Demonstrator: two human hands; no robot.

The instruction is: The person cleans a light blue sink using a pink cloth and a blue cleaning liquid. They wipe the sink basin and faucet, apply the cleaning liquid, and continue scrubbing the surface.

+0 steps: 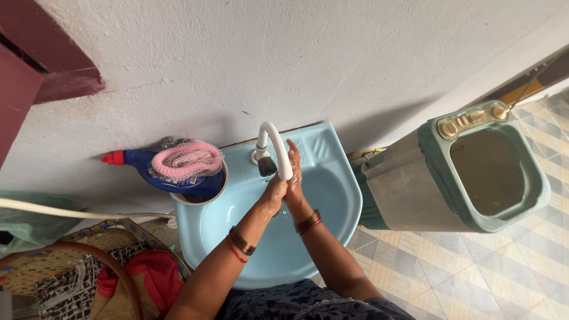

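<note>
A light blue wash basin (338,207) is fixed to the white wall, with a curved white tap (276,145) over it. My left hand (274,195) and my right hand (294,172) are pressed together palm to palm under the tap's spout, fingers pointing toward the wall. Both look wet, and neither holds anything that I can see. Each wrist wears red and green bangles (308,222).
A round bowl (198,198) on the basin's left rim carries a blue bottle with a red cap (139,163) and a pink mesh scrubber (186,160). A green-topped washing machine (474,169) stands right on patterned floor tiles. A woven basket (77,261) with cloth sits left.
</note>
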